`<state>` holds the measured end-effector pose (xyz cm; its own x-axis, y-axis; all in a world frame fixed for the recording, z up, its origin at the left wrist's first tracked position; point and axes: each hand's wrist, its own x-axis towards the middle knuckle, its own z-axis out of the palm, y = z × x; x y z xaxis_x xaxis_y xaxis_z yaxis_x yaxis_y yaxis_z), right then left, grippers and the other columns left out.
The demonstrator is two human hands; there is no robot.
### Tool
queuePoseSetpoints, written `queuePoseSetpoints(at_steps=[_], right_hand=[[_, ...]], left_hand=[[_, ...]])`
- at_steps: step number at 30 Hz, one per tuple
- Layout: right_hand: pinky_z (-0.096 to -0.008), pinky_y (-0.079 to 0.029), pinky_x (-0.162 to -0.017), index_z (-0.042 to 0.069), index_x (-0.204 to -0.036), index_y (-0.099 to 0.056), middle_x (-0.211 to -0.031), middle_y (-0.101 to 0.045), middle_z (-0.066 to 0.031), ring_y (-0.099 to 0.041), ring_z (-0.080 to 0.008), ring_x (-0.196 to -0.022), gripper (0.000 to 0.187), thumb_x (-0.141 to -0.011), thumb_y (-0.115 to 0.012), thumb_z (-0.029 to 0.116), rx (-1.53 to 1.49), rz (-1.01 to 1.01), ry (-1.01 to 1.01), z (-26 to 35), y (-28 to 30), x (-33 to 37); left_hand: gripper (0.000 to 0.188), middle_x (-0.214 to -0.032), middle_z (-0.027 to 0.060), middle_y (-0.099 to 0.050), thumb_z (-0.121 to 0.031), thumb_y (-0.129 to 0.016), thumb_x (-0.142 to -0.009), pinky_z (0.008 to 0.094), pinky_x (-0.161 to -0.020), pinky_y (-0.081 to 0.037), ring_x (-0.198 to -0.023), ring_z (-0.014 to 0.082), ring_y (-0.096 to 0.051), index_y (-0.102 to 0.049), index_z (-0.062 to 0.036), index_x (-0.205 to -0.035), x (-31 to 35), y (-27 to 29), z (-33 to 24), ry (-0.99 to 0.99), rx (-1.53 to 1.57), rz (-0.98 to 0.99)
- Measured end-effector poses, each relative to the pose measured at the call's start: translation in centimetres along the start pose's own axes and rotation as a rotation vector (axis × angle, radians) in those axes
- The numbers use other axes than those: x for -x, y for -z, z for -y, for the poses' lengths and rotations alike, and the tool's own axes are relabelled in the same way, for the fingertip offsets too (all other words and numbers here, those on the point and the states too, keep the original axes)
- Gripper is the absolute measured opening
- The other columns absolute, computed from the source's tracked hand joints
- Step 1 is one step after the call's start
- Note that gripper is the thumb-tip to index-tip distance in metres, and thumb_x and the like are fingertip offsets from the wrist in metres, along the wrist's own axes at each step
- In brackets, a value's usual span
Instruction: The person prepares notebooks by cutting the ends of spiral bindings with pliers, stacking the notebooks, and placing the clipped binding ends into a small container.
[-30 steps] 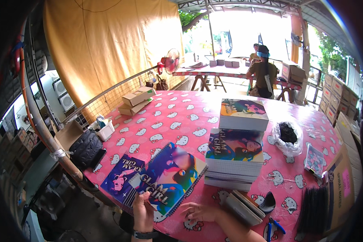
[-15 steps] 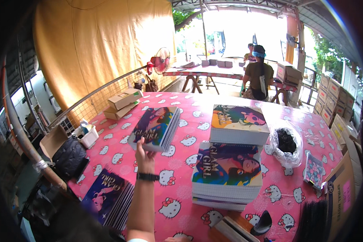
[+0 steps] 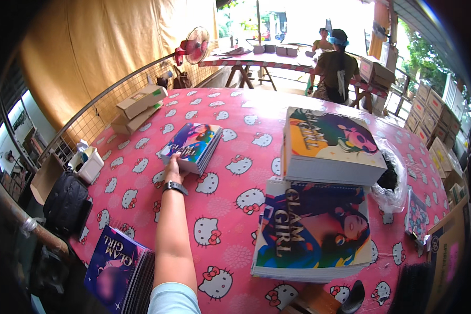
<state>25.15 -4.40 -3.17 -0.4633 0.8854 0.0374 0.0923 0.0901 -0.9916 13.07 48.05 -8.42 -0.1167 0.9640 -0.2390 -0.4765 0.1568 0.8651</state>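
Observation:
My left hand (image 3: 174, 165) is closed on the near edge of a small stack of spiral notebooks (image 3: 194, 140) with colourful illustrated covers. The thumb lies on the top cover, and the other fingers are partly hidden at the stack's near side. That arm reaches forward across the table, with a dark watch (image 3: 175, 187) on the wrist. To its right stand two taller notebook stacks, a yellow-covered one (image 3: 332, 138) behind a blue and purple one (image 3: 319, 230). Purple-covered spiral notebooks (image 3: 118, 267) lie fanned at the near left. My right hand is out of view.
A pink patterned cloth (image 3: 227, 209) covers the table. Cardboard boxes (image 3: 141, 102) lie at its far left, near a white bin (image 3: 87, 163) and black bag (image 3: 67, 203). A clear plastic bag (image 3: 397, 180) sits right of the stacks. Two people (image 3: 336, 70) are at another table beyond.
The view has shifted, and the tall stacks look nearer. My left hand still grips the small notebook stack, and more of the forearm and sleeve shows.

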Motion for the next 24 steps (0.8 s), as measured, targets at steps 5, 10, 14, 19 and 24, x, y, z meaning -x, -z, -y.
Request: queuePoseSetpoints(at_steps=[5,10,14,19,24], right_hand=[[-0.0401,-0.049,-0.064,0.001,-0.091,-0.062,-0.08,-0.064,-0.0192,-0.064,-0.0328,-0.073,0.021,-0.07,-0.061,0.003,0.054,-0.215,-0.033,0.0,-1.0,1.0],[-0.0398,-0.049,-0.065,0.001,-0.091,-0.062,-0.082,-0.063,-0.0203,-0.063,-0.033,-0.074,0.022,-0.07,-0.058,0.002,0.025,-0.286,0.012,5.4,0.9,0.9],[-0.0393,-0.05,-0.066,0.001,-0.091,-0.062,-0.082,-0.063,-0.0203,-0.063,-0.0318,-0.072,0.022,-0.069,-0.058,0.002,-0.003,-0.221,0.016,-0.9,-1.6,1.3],[-0.0372,-0.05,-0.066,0.002,-0.095,-0.062,-0.083,-0.064,-0.0161,-0.063,-0.0278,-0.074,0.026,-0.07,-0.062,0.01,-0.019,-0.201,0.04,3.5,-0.4,2.0],[-0.0317,-0.046,-0.065,0.002,-0.106,-0.06,-0.086,-0.062,-0.0045,-0.06,-0.0226,-0.083,0.033,-0.078,-0.062,0.02,-0.567,0.047,0.179,-7.8,-4.4,0.6]], left_hand=[[0.034,-0.084,0.008,-0.059,-0.033,-0.071,-0.071,0.0435,-0.06,-0.055,-0.074,0.0237,-0.061,-0.057,-0.0066,-0.088,1.7,-2.2,1.0,-0.008,-0.047,-0.049],[0.027,-0.082,0.0074,-0.058,-0.028,-0.07,-0.072,0.0418,-0.055,-0.053,-0.069,0.0224,-0.061,-0.056,-0.008,-0.084,2.4,-3.7,0.0,-0.018,0.029,-0.166],[0.034,-0.081,0.0057,-0.056,-0.034,-0.071,-0.073,0.0482,-0.071,-0.048,-0.078,0.024,-0.058,-0.054,-0.0117,-0.092,0.8,-1.5,-0.8,0.035,-0.056,-0.039],[0.071,-0.121,0.0129,-0.051,-0.065,-0.053,-0.08,0.054,-0.091,-0.038,-0.113,0.0299,-0.049,-0.047,-0.013,-0.129,2.1,-1.4,-3.5,0.096,-0.277,-0.114],[0.075,-0.15,0.0107,-0.029,-0.055,-0.048,-0.087,0.0548,-0.11,-0.008,-0.138,0.0276,-0.023,-0.028,-0.0139,-0.146,8.8,-3.2,-4.7,-0.077,-0.482,0.086]])
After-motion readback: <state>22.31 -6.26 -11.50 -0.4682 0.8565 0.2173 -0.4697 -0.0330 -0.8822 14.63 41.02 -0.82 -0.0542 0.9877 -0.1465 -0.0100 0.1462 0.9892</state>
